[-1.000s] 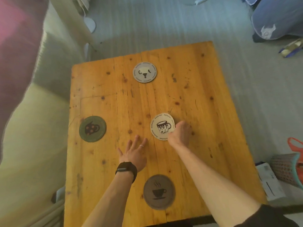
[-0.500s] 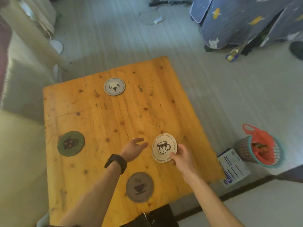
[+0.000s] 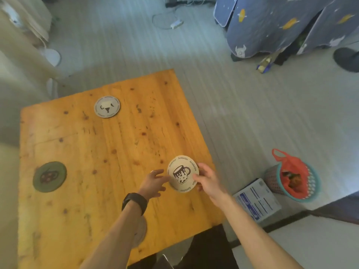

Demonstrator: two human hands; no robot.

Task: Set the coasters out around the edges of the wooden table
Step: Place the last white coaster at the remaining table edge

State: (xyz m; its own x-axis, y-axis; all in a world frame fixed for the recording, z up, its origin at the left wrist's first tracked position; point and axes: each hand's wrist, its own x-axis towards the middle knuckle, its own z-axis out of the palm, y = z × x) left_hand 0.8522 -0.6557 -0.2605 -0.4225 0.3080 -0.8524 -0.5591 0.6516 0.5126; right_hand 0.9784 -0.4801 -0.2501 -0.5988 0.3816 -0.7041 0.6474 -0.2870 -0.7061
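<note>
Mug coaster near the table's right edge

The cream mug coaster is pinched by the right hand over the wooden table; left hand hangs loose and spread, fingertips at its rim. Green coaster sits far left, grey one at the back.

Bare forearms both sides, no sleeves in sight. Black smartwatch with a wide dark band strapped round the left wrist. Thin silver ring on a finger of the left hand. Nothing worn on the right hand.
</note>
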